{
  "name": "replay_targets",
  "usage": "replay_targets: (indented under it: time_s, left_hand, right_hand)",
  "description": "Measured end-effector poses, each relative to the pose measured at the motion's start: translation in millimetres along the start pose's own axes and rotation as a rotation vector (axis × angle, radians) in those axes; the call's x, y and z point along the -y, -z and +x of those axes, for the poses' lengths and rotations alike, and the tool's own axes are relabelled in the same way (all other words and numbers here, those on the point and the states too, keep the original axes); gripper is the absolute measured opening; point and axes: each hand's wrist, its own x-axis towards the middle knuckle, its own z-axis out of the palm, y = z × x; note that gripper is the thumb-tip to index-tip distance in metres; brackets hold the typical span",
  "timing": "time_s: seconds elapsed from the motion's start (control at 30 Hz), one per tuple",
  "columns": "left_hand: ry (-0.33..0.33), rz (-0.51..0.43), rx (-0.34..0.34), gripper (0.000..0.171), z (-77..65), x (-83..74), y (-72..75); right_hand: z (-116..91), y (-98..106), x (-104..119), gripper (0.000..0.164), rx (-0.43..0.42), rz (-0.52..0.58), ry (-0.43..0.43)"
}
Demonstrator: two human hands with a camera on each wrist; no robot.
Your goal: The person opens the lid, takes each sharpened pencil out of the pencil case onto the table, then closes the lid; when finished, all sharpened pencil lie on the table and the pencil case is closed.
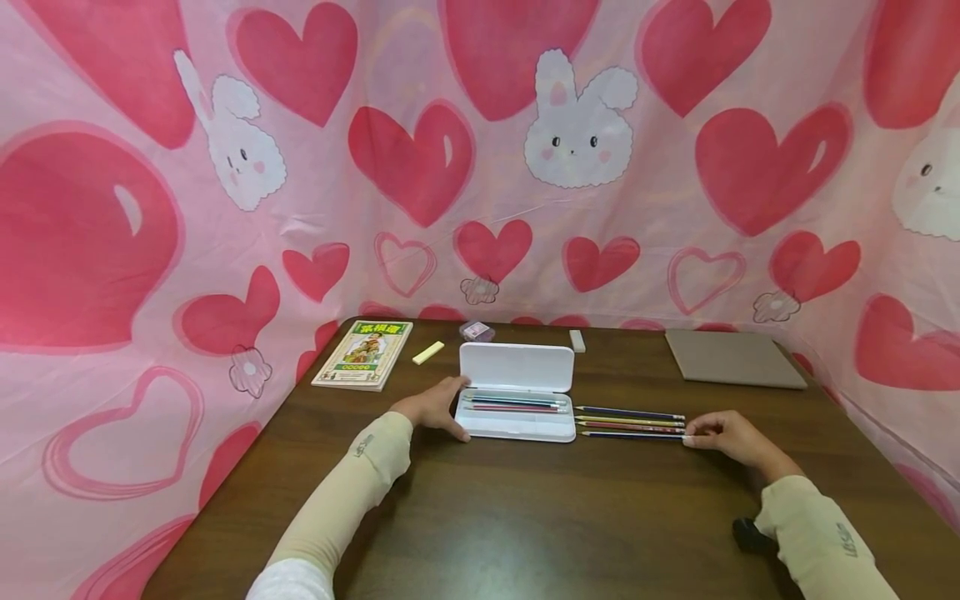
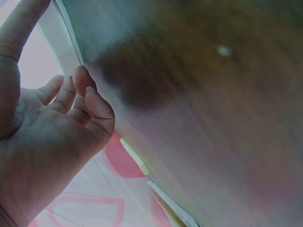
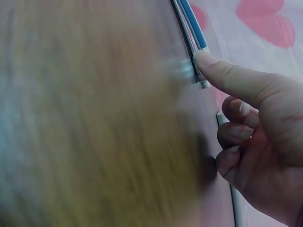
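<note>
An open white pencil case (image 1: 517,427) sits mid-table with its lid (image 1: 517,367) raised. Several pencils (image 1: 513,402) lie inside. My left hand (image 1: 431,406) holds the case's left end, thumb at the front corner and fingers near the back; in the left wrist view that hand (image 2: 57,118) has bent fingers beside the white edge. Right of the case, several pencils (image 1: 630,424) lie side by side on the table. At their right ends, my right hand (image 1: 731,437) pinches the nearest pencil; its thumb (image 3: 232,78) touches the ends in the right wrist view, index finger hidden.
A booklet (image 1: 363,356) and a pale yellow bar (image 1: 428,352) lie at the back left. Behind the case are a small purple item (image 1: 477,332) and a white block (image 1: 577,341). A grey flat board (image 1: 735,358) lies at the back right. Patterned cloth (image 1: 495,192) surrounds the table.
</note>
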Motion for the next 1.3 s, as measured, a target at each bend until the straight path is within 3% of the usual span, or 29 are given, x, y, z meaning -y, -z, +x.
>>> replay_targets:
  time_s: [0.2, 0.4, 0.77, 0.97, 1.13, 1.3]
  left_hand:
    - [0.009, -0.009, 0.0, 0.101, 0.5, 0.7, -0.7]
    - [0.013, -0.006, 0.002, 0.102, 0.8, 3.2, -3.2]
    - [0.012, -0.007, 0.017, 0.101, 3.5, 1.5, 0.7]
    - [0.009, -0.002, 0.013, 0.102, 5.7, 2.9, 1.6]
    - [0.004, 0.001, 0.017, 0.101, 6.3, 3.0, 2.1]
    - [0.02, 0.007, 0.029, 0.101, 5.7, 1.1, 3.1]
  right_hand:
    - [2, -2, 1, 0.015, 0.017, -0.034, -0.052]
    - [2, -3, 3, 0.017, 0.03, -0.045, -0.051]
    - [7, 0, 8, 0.016, -0.033, -0.068, -0.031]
    - [31, -7, 32, 0.019, -0.023, -0.016, 0.013]
    - [63, -25, 66, 0.02, 0.034, -0.004, 0.03]
    - [92, -45, 95, 0.018, 0.109, -0.023, 0.105]
